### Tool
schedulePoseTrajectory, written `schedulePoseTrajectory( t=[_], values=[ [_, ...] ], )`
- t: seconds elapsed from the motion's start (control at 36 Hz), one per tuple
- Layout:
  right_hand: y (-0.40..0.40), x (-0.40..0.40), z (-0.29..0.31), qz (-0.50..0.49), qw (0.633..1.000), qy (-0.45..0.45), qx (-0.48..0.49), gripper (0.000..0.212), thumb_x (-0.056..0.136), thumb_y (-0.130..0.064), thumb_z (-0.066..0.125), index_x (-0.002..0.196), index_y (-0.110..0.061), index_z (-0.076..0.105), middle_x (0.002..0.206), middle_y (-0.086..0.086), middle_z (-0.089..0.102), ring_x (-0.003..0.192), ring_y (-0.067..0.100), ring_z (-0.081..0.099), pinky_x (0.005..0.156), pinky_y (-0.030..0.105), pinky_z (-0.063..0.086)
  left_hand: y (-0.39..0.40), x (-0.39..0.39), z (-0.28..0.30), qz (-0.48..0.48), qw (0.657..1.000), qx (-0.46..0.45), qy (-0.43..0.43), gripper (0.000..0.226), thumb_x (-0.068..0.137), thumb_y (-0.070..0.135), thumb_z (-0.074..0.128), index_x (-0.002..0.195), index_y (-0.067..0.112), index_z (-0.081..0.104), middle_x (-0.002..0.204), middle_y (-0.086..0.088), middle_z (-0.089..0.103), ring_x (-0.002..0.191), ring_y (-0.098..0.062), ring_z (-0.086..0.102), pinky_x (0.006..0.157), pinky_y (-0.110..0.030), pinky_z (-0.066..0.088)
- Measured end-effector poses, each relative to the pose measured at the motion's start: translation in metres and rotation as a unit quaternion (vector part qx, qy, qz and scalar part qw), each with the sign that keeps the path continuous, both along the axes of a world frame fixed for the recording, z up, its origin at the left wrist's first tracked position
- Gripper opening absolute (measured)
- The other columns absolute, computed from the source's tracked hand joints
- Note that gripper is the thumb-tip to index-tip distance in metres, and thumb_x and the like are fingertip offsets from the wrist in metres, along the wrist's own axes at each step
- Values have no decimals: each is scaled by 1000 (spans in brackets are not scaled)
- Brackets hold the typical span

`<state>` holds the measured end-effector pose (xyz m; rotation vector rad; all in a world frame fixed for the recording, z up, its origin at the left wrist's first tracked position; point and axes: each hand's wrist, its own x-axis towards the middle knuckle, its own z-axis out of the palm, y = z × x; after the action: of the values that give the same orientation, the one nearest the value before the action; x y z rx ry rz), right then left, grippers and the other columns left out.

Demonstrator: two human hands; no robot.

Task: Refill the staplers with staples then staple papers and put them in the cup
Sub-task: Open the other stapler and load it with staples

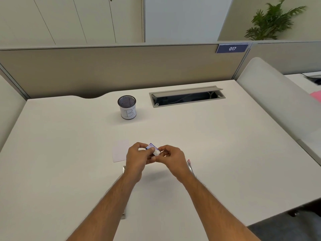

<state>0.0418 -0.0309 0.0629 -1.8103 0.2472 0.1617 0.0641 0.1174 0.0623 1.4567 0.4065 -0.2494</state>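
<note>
A white desk [225,145] carries the things; a mesh cup [127,107] stands toward its back, beside an open cable tray [186,96]; a white paper [119,151] lies flat nearer the front.

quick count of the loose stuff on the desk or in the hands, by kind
mesh cup: 1
paper slip: 1
small staple box, held in both hands: 1
stapler, partly hidden behind the arms, one by the left arm and one by the right: 2
Total: 5
</note>
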Motion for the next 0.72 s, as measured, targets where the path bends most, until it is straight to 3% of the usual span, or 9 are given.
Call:
schedulePoseTrajectory(
  t=[0.08, 0.19, 0.31, 0.44, 0.58, 0.72],
  values=[
    [-9, 1, 0, -9, 997, -37, -67, 21, 76, -30, 85, 93, -25, 77, 74, -5, 68, 55, -2, 53, 52, 8, 38, -10, 4, 1, -3, 1000, 6, 1, 19, 88, 6, 76, 101, 4, 63, 80, -14, 80, 74, -30, 80, 68, -36, 65],
    [-24, 3, 0, -17, 994, -49, -101, 15, 79, -35, 80, 92, -27, 77, 72, -9, 66, 63, 3, 56, 58, 16, 42, -28, 8, 1, -12, 1000, 11, -2, 20, 88, 8, 78, 100, 2, 63, 83, -14, 80, 75, -31, 79, 70, -38, 65],
    [-40, 7, -3, -33, 992, -51, -108, 5, 83, -28, 72, 85, -23, 74, 65, -11, 64, 54, 2, 51, 50, 11, 38, -51, 12, -1, -26, 999, 22, -2, 18, 89, 10, 76, 99, 1, 64, 87, -16, 80, 77, -31, 80, 74, -42, 66],
    [-72, 16, -3, -46, 992, -37, -108, 10, 84, -26, 71, 85, -17, 71, 73, 5, 69, 54, 8, 49, 51, 20, 40, -83, 22, -4, -59, 998, 31, 1, 18, 92, 15, 74, 101, 3, 65, 87, -12, 81, 76, -28, 80, 76, -41, 66],
    [-116, 40, -8, -96, 983, -28, -153, 10, 83, -22, 74, 86, -12, 72, 63, -3, 63, 52, 6, 49, 50, 15, 38, -119, 36, -3, -79, 992, 94, -21, 24, 95, 31, 71, 112, 17, 62, 91, -6, 79, 77, -18, 78, 73, -32, 64],
    [-164, 68, -24, -137, 968, 9, -211, 13, 86, -20, 71, 86, -7, 69, 75, 5, 68, 60, 15, 54, 51, 21, 38, -142, 52, -3, -74, 988, 129, -37, 20, 97, 24, 67, 115, 16, 63, 95, -6, 76, 84, -17, 76, 76, -32, 63]
  ],
)
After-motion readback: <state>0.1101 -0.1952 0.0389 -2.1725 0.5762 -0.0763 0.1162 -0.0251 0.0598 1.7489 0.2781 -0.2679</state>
